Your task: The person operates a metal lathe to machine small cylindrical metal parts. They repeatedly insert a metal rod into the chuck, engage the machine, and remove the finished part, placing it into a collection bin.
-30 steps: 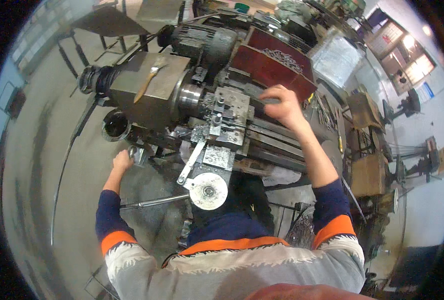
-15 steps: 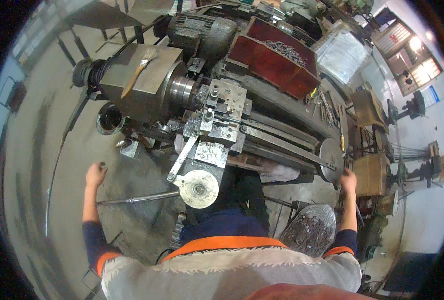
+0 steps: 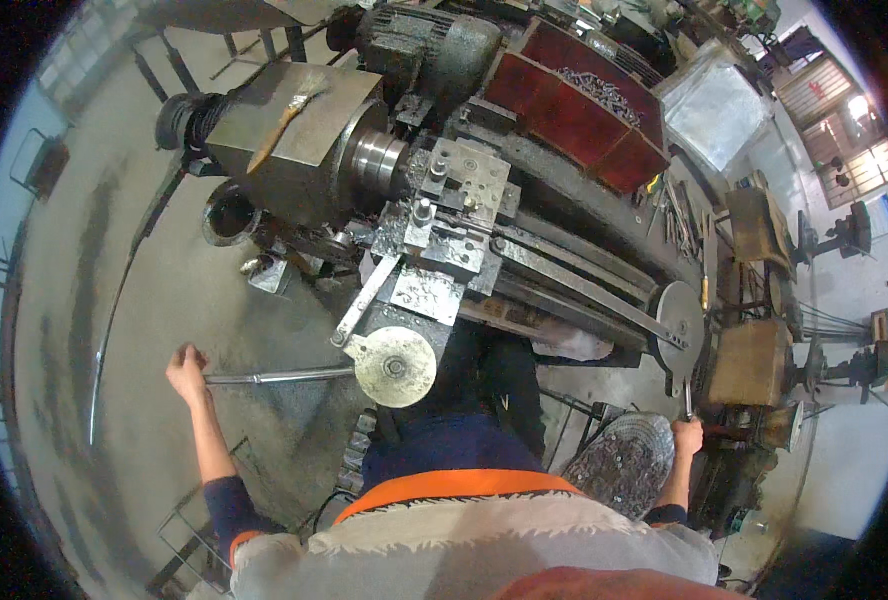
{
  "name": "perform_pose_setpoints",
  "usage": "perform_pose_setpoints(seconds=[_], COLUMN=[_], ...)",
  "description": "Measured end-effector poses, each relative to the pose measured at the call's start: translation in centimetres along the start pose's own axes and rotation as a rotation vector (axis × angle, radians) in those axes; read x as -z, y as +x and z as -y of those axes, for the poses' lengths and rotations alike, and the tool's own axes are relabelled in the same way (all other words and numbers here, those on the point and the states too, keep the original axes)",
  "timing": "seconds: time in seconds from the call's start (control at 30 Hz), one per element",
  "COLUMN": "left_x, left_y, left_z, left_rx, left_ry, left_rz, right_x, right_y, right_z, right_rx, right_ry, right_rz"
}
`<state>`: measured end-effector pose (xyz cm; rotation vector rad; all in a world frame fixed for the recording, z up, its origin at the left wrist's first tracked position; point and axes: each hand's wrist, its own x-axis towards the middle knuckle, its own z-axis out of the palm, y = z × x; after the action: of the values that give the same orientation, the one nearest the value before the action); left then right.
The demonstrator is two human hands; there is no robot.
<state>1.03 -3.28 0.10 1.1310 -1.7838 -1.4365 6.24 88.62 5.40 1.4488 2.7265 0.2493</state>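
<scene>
A round metal disc (image 3: pixel 681 325) is at the right end of the machine's long bars, with a short lever handle (image 3: pixel 689 398) pointing down from it. My right hand (image 3: pixel 688 435) is wrapped around the lower end of that handle. At the left, my left hand (image 3: pixel 186 373) has its fingers curled, and what may be inside them is hidden. The end of a long metal rod (image 3: pixel 274 377) meets that hand; whether the hand grips it I cannot tell. The rod runs to a pale round disc (image 3: pixel 394 367) in front of me. Beyond it is a metal tool block (image 3: pixel 454 215) scattered with shavings.
A wooden-handled brush (image 3: pixel 286 122) lies on the machine's box-shaped head (image 3: pixel 309 95). Behind stand a motor (image 3: pixel 429 50) and a red bin (image 3: pixel 574 120) holding small metal pieces. A container of dark scrap (image 3: pixel 619 460) is near my right forearm. Hand tools (image 3: pixel 679 220) lie farther right.
My right hand has moved down and is now on the handle below the right disc. My left hand has come down to the rod's end. The whole view has tilted slightly.
</scene>
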Motion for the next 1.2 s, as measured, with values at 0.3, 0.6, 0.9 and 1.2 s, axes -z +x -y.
perform_pose_setpoints(seconds=[0.3,0.6,0.9,1.2], left_x=[-2.2,-2.4,-3.0,-17.5], left_y=[2.4,2.4,0.5,5.9], left_z=[-1.0,-1.3,-0.2,-4.9], left_rx=[-0.025,-0.016,0.101,0.058], left_ry=[0.002,0.008,-0.175,-0.177], left_rz=[0.009,0.035,-0.171,0.123], right_x=[-1.8,-0.4,-2.6,-3.7], right_y=[-4.5,-5.5,3.6,7.4], right_z=[0.3,1.9,-3.4,-4.1], right_rx=[0.046,0.016,0.12,0.152], right_ry=[0.229,0.272,0.019,0.079], right_rz=[-0.116,-0.14,-0.13,-0.103])
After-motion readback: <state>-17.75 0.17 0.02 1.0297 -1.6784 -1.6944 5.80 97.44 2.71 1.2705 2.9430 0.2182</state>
